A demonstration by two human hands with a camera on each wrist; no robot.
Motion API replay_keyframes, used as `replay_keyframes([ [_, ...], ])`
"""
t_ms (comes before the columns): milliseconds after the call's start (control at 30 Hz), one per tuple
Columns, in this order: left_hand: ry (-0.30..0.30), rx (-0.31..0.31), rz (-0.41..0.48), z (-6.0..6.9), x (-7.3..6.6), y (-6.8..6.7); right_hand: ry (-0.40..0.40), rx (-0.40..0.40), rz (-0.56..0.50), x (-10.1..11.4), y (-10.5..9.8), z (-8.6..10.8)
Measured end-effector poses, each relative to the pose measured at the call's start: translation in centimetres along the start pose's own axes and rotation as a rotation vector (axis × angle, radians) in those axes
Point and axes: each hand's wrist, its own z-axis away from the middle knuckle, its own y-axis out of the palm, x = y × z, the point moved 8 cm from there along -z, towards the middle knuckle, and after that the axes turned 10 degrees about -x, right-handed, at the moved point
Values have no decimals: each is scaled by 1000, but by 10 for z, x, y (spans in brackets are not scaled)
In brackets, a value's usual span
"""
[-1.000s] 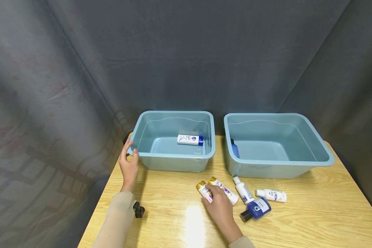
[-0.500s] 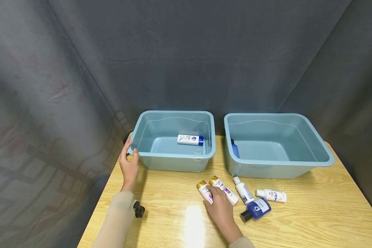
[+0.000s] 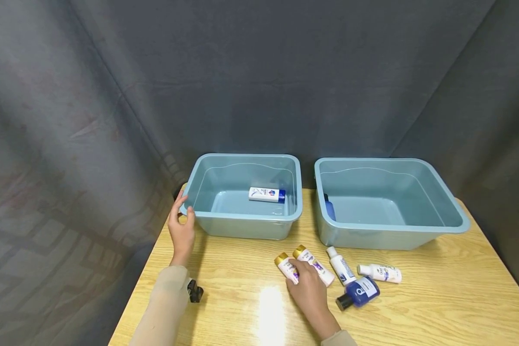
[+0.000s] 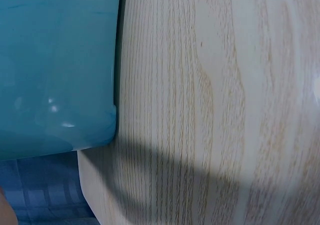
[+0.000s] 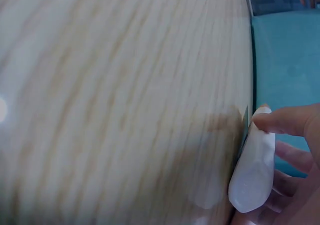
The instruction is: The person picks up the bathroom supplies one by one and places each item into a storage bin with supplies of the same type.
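In the head view, my left hand (image 3: 182, 238) holds the front left corner of the left blue plastic bin (image 3: 242, 226), thumb at the front and fingers along the side. A white bottle with a blue cap (image 3: 265, 194) lies inside that bin. My right hand (image 3: 309, 290) pinches a white gold-capped bottle (image 3: 287, 267) lying on the table, covering its lower part. The right wrist view shows the thumb on one side of this bottle (image 5: 254, 175) and fingers on the other. A second gold-capped bottle (image 3: 315, 267) lies right beside that hand.
Right of the hand lie two white-capped bottles (image 3: 341, 267) (image 3: 380, 273) and a dark blue bottle with a black cap (image 3: 361, 291). The right blue bin (image 3: 372, 235) contains a blue bottle (image 3: 330, 210). A grey curtain (image 3: 251, 86) hangs behind the wooden table (image 3: 233, 293).
My right hand has shifted very slightly to the right at the gold-capped bottle. The left hand stays at the bin corner. The whole head view has moved slightly.
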Motion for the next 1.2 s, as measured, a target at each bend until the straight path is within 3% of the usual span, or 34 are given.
replay_keyframes([
  [67, -1, 7, -7, 2, -9, 0, 6, 2, -1, 0, -1, 0],
  [200, 4, 0, -12, 2, -13, 0, 12, 14, -1, 1, -1, -1],
  [433, 6, -14, -2, -4, 21, 0, 23, 15, -14, 4, -6, -4],
  [800, 4, -22, -12, -4, 26, -1, 18, -2, -18, 11, -14, -6],
  [867, 0, -19, -6, -3, 24, -1, 19, -8, -20, 12, -15, -6],
  [1100, 7, -5, -12, 2, -9, -1, -7, -52, -46, 18, -23, -8],
  [1200, 6, -2, -8, 3, -13, -1, -20, -73, -62, 21, -25, -8],
])
